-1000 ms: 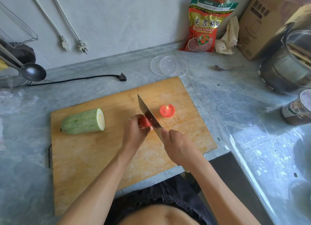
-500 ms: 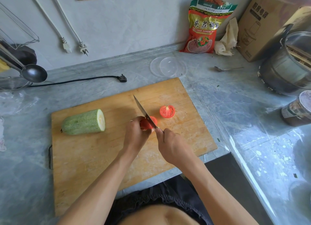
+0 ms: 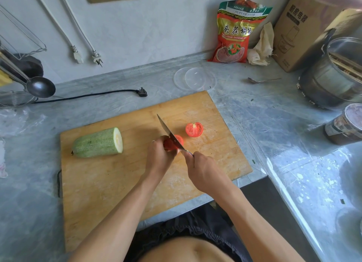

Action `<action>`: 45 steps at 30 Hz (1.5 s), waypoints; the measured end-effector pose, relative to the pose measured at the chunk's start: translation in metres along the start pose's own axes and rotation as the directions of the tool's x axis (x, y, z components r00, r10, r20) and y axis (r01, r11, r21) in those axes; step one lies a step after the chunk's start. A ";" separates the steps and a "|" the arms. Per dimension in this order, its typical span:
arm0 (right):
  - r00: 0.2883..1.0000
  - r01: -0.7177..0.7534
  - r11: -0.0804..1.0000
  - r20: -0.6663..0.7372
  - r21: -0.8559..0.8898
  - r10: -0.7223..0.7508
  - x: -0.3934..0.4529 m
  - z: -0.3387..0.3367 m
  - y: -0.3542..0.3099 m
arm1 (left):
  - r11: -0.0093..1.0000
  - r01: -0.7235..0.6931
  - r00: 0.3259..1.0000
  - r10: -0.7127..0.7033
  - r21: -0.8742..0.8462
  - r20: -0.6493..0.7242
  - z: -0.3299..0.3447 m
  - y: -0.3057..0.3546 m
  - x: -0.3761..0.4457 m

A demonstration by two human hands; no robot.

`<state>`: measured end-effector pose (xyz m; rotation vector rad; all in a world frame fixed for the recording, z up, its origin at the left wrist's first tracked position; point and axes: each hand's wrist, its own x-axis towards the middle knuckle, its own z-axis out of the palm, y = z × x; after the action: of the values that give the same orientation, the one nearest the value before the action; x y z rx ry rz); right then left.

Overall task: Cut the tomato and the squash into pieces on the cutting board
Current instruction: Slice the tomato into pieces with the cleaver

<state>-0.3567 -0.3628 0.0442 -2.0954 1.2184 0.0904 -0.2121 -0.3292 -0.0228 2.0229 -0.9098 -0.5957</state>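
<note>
My left hand (image 3: 159, 154) pinches one tomato half (image 3: 173, 142) against the cutting board (image 3: 109, 183), fingers curled over its near side. My right hand (image 3: 203, 171) has a closed grip on the handle of the knife (image 3: 170, 133), whose blade stands on edge across the held half, tip pointing away from me. The other tomato half (image 3: 194, 129) lies cut face up just beyond the blade, apart from it. The squash (image 3: 98, 142), one end already cut flat, lies well to the left on the board, untouched.

Assessment of the step: the held half is small and the fingertips sit close to the blade. I judge the cut is best made with the fingertips tucked back, knuckles guiding the flat of the blade, and a drawing stroke rather than a straight press, since tomato skin tends to slip and crush.

The board rests on a grey marbled surface (image 3: 274, 124), its right corner near the front edge. Behind it lie a clear plastic lid (image 3: 195, 78), a spoon (image 3: 262, 80) and a black plug (image 3: 142, 92). A red food packet (image 3: 235, 32) leans on the wall; a metal pot (image 3: 333, 75) and a cardboard box (image 3: 301, 26) stand at right.
</note>
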 end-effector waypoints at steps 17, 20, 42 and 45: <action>0.999 -0.033 0.999 -0.005 0.018 0.033 -0.001 0.002 0.007 | 1.000 -0.024 1.000 0.024 -0.004 0.018 0.001 0.004 -0.002; 1.000 -0.019 1.000 -0.023 0.018 0.020 0.009 0.010 0.003 | 1.000 -0.014 1.000 0.014 0.029 0.002 0.003 0.000 0.000; 1.000 0.014 0.999 -0.024 0.035 -0.013 0.006 0.026 0.022 | 0.989 0.132 0.991 -0.133 -0.074 -0.014 0.007 -0.019 0.002; 0.999 0.022 1.000 -0.037 0.021 -0.022 0.008 0.027 0.020 | 0.987 0.128 0.992 -0.130 -0.100 -0.004 0.008 -0.023 0.000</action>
<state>-0.3604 -0.3586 0.0097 -2.1000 1.2126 0.0288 -0.2083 -0.3240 -0.0458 2.0033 -0.7320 -0.6870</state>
